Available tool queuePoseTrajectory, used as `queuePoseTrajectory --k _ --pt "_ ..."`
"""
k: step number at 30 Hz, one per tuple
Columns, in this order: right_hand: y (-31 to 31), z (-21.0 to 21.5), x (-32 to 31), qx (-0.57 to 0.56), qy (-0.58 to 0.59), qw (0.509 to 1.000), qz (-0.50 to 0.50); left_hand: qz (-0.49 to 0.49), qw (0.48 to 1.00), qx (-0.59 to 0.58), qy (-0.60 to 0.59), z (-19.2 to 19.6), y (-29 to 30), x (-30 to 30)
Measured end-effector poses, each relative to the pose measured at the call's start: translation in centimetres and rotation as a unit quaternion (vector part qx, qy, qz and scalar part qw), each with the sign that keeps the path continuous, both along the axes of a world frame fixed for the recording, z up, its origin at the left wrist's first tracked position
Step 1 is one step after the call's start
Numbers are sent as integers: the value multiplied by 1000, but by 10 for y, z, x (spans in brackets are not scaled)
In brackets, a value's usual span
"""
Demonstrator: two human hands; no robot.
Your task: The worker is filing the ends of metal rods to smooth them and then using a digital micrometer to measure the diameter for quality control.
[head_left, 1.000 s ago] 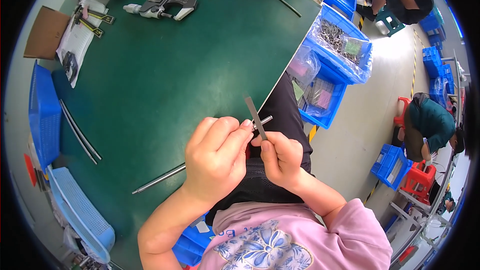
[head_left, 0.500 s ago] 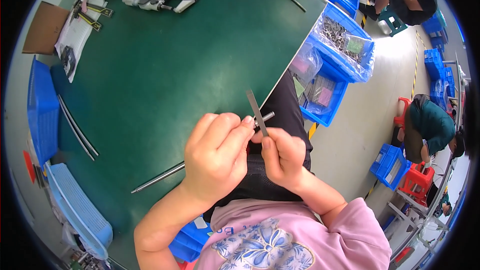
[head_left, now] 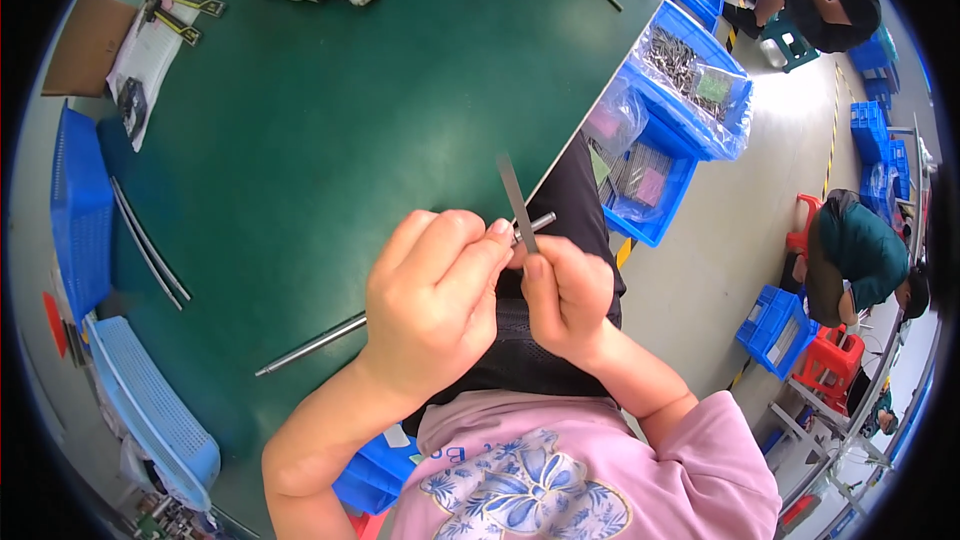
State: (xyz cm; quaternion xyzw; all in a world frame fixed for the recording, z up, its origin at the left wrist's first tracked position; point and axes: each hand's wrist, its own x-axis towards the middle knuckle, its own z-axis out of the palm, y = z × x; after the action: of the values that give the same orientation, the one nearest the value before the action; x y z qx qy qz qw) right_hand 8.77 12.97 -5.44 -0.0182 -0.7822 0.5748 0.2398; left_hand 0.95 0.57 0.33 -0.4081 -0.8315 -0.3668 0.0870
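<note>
Long slim silvery metal rod [head_left: 312, 345] juts past right edge of smooth green tabletop [head_left: 290, 150], fingers of left hand [head_left: 430, 300] closed round it. Right hand [head_left: 568, 298] pinches flat grey metal strip [head_left: 515, 195], crossing rod near that edge. Strip work apparently under way; amount done or left unclear.

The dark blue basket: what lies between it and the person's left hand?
In the head view, two thin rods lie on the green tabletop between the dark blue basket and the left hand, much nearer the basket.
</note>
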Motion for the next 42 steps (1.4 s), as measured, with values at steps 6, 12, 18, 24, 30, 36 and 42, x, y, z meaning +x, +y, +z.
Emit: queuePoseTrajectory --k 6,12,18,24,30,36,42 --pt "-4 -2 7 -9 -5 1000 -9 -2 1000 0 1 -1 0 -1" --pt "-5 -7 12 -33 -8 999 -2 4 1000 7 -6 -1 2 -1" --pt "-4 -12 12 -16 -8 1000 5 8 1000 19 9 -3 2 -1" --pt "-5 -7 3 -14 6 1000 -6 2 1000 14 9 -3 1 0" --pt "-3 -6 -3 -4 17 1000 -1 -2 1000 -4 9 -1 0 -1" --pt "0 4 -1 7 -18 1000 4 12 1000 22 18 -2 3 -2" --pt "1 -3 1 -6 -2 1000 1 8 1000 22 14 -2 3 -1"
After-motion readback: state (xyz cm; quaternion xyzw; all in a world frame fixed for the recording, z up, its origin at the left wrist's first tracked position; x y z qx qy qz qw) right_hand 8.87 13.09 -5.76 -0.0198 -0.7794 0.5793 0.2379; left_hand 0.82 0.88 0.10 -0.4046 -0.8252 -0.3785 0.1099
